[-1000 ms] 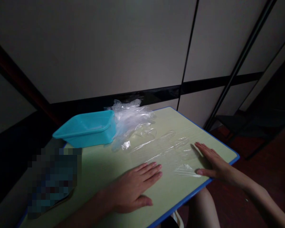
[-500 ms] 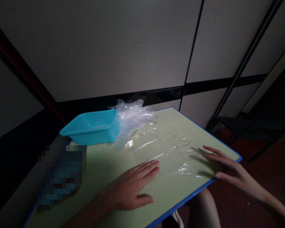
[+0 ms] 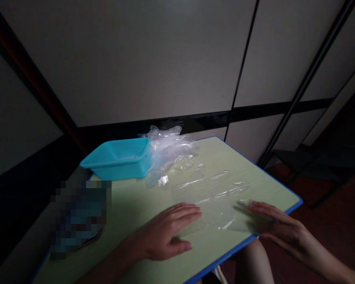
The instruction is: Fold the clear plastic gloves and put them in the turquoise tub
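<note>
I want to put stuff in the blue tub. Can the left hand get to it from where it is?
Probably yes. The left hand lies flat on the table, and only bare tabletop shows between it and the tub. The plastic pile sits beside the tub, not in the way.

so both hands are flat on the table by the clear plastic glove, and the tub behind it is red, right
Not quite: the tub is turquoise, not red, as the head view shows. The left hand and right hand do lie flat on the table by the clear plastic glove.
</note>
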Demonstrator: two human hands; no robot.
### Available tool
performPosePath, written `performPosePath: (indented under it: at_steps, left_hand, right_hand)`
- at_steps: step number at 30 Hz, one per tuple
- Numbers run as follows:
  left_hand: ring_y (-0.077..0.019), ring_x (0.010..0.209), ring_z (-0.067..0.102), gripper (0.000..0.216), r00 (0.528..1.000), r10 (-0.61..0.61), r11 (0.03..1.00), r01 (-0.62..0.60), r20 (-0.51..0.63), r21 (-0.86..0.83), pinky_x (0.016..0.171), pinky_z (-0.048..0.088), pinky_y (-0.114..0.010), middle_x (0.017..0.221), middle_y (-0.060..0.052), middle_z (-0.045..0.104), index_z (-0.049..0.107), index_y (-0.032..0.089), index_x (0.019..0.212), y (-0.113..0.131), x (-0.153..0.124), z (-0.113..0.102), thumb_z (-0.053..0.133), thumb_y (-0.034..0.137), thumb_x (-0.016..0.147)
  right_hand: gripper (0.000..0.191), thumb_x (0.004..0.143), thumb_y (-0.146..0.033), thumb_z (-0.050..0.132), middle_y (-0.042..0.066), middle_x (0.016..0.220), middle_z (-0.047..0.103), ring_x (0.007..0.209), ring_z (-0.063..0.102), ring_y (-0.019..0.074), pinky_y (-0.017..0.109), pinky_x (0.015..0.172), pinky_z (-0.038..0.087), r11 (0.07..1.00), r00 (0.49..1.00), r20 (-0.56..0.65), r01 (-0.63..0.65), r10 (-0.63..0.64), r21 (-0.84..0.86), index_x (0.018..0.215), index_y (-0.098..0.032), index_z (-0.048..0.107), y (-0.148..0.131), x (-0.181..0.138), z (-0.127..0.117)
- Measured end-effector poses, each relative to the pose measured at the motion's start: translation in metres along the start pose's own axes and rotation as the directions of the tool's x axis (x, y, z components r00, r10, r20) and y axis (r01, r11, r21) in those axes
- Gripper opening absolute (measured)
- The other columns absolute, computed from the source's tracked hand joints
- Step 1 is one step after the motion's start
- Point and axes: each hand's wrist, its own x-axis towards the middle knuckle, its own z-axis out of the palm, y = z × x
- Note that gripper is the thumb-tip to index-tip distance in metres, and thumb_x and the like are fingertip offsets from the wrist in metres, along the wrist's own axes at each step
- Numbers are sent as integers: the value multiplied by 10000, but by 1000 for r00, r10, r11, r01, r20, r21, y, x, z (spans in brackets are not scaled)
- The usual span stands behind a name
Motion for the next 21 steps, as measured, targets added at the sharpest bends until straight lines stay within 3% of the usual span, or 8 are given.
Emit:
performPosePath:
  at_steps: [2, 6, 10, 13, 15, 18, 21]
  left_hand:
    - [-218, 1272, 258, 532, 999, -9, 997, 6, -34, -75, 1043, 221, -397, 1401, -15, 288, 248, 257, 1348, -2, 0, -1, 384, 451, 872]
    - [-199, 1285, 233, 501, 999, 18, 987, -22, -28, -160, 1058, 159, -393, 1396, -1, 300, 306, 261, 1328, 0, 1, -5, 236, 513, 900]
    - [-209, 1249, 315, 544, 997, 60, 970, -47, 46, -240, 1057, 140, -403, 1336, -17, 403, 359, 235, 1306, 9, 3, -11, 190, 545, 892]
    - [-231, 1194, 396, 540, 999, 29, 967, -22, 25, -253, 1038, 200, -404, 1278, -47, 474, 428, 200, 1261, 15, 4, -12, 313, 545, 861]
    - [-217, 1122, 470, 421, 998, -46, 973, 37, -36, -227, 990, 298, -365, 1190, -47, 550, 507, 195, 1182, 20, 5, -11, 418, 443, 854]
    - [-170, 935, 574, 247, 981, -114, 972, 78, -159, -221, 844, 418, -277, 976, -42, 640, 616, 168, 990, 30, 8, -15, 427, 275, 873]
    - [-155, 814, 597, 233, 953, -123, 959, 42, -278, -281, 751, 443, -257, 837, -43, 648, 644, 142, 865, 45, 8, -31, 431, 235, 872]
  right_hand:
    - [234, 837, -317, 484, -3, 1191, 560, 1139, 466, 267, 515, 998, 312, 1000, 998, 59, -10, 9, 6, 1007, -323, 644, -12, 6, -15]
    - [234, 840, -352, 458, 6, 1042, 643, 1005, 572, 257, 415, 827, 512, 993, 995, 88, -62, 54, 96, 989, -322, 637, -41, 23, -46]
    - [203, 828, -378, 471, 29, 917, 666, 837, 630, 231, 367, 708, 552, 961, 993, 75, -103, 86, 258, 902, -292, 638, -64, 47, -67]
    - [174, 820, -364, 495, 40, 789, 674, 680, 648, 193, 329, 612, 562, 846, 986, 133, -157, 103, 509, 804, -229, 604, -73, 70, -75]
    - [178, 787, -385, 535, 36, 737, 680, 554, 637, 169, 314, 540, 555, 744, 986, 117, -168, 121, 647, 725, -219, 554, -74, 85, -78]
    - [216, 750, -416, 563, 17, 695, 684, 452, 605, 137, 276, 447, 527, 630, 987, 56, -140, 151, 764, 693, -217, 502, -71, 101, -82]
    - [245, 707, -419, 591, -26, 633, 665, 407, 582, 104, 203, 374, 470, 538, 982, 11, -112, 186, 836, 701, -203, 477, -66, 110, -90]
